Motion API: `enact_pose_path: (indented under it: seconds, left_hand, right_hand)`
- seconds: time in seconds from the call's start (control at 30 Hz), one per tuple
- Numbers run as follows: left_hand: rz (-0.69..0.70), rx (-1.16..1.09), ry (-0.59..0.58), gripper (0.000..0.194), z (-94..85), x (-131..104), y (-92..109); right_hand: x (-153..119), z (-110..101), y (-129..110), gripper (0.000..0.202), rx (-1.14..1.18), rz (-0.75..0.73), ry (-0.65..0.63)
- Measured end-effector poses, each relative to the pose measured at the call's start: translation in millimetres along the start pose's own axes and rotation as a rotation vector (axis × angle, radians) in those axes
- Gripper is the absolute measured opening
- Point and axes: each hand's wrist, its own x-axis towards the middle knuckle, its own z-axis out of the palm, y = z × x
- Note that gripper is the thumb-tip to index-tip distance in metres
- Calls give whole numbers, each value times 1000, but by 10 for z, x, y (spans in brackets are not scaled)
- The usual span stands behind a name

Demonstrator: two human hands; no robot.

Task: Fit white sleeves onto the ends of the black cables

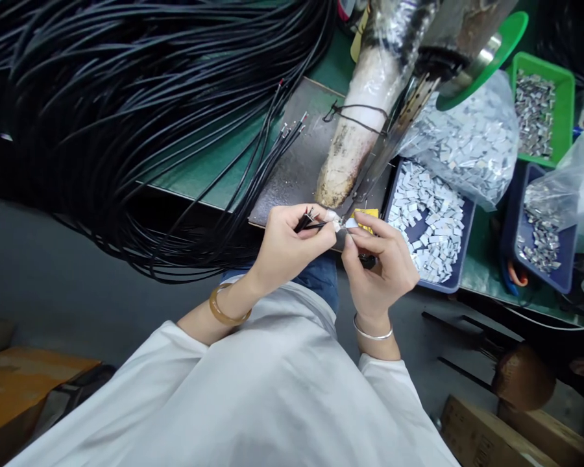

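Note:
My left hand (296,243) is closed around the end of a black cable (313,226), whose stripped tip points to the right. Pinched between the thumb and forefinger of my right hand (380,259) is a small white rectangular piece (351,223), close beside the cable tip. I cannot tell whether the two touch. Just behind the fingers lies a yellow piece (367,217), partly covered by my right hand. Above both hands comes down a fume duct wrapped in plastic (353,130), with a stained lower end.
A large bundle of black cables (141,117) covers the left of the green table. To the right stand a blue tray of white pieces (462,243), a clear bag of similar pieces (472,143), a green bin (569,110) and another blue bin (567,272) with small metal parts.

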Motion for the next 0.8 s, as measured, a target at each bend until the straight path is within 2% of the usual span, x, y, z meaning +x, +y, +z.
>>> enact_pose_path:
  seconds: [0.27, 0.53, 0.8]
  left_hand:
    - [9, 19, -64, 14, -21, -4, -14]
    - [52, 51, -23, 9, -7, -13, 14]
    - [53, 84, -98, 10, -41, -37, 16]
  right_hand:
    - [-51, -12, -5, 17, 76, 52, 0]
    - [28, 12, -34, 21, 1, 27, 30]
    - [-26, -3, -32, 19, 25, 18, 35]
